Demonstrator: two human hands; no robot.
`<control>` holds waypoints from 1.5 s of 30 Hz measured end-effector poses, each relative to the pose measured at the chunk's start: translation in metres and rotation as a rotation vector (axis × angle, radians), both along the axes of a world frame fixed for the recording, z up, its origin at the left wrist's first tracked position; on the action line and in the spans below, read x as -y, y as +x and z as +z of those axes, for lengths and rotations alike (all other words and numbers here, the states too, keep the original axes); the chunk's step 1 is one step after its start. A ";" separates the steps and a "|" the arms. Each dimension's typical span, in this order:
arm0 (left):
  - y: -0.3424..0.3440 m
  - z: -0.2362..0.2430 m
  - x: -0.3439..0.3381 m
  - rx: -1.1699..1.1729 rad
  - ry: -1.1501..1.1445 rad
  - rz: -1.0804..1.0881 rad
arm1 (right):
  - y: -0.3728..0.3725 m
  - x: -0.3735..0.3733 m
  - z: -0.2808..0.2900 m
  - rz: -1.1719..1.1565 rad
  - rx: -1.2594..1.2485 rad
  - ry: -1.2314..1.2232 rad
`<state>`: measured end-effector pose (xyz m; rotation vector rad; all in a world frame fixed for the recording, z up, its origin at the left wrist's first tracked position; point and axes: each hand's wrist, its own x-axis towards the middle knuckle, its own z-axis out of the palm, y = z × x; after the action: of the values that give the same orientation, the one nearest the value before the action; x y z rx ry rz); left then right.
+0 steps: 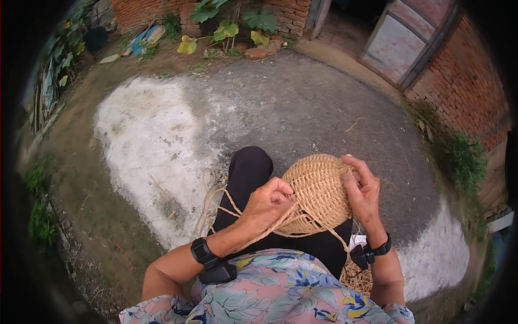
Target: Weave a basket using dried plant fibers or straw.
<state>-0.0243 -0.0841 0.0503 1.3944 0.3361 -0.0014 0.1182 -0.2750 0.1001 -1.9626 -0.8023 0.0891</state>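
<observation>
A round woven straw basket [318, 186] rests on my lap, its ribbed weave facing up. My right hand [366, 190] grips the basket's right side, thumb on the weave and fingers curled at the edge. At the basket's left side, my left hand [268, 204] is closed in a pinch on a twisted straw cord [278, 222]. Loose lengths of cord loop to the left over my dark trousers [249, 164], and another strand hangs toward my right wrist. The fingertips of my left hand partly hide where the cord meets the weave.
Loose straw cord [356, 278] lies heaped beside my right leg. Pale powdery patches cover parts of the grey ground [302, 102]. Leafy plants [226, 29] grow by a brick wall [458, 70], near an open metal door [399, 40].
</observation>
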 end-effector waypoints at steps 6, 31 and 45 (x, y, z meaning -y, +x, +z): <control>0.001 -0.002 0.001 -0.020 0.083 0.024 | 0.001 -0.004 -0.003 0.006 0.103 -0.011; -0.005 -0.013 0.014 0.130 0.771 0.259 | -0.003 -0.019 -0.006 0.016 0.408 0.065; 0.001 -0.001 0.022 0.406 0.988 0.207 | 0.021 -0.016 0.004 0.075 0.103 -0.048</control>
<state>-0.0230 -0.1059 0.0490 2.2678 0.1266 0.6905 0.1390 -0.2586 0.1041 -1.9955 -0.9494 0.0523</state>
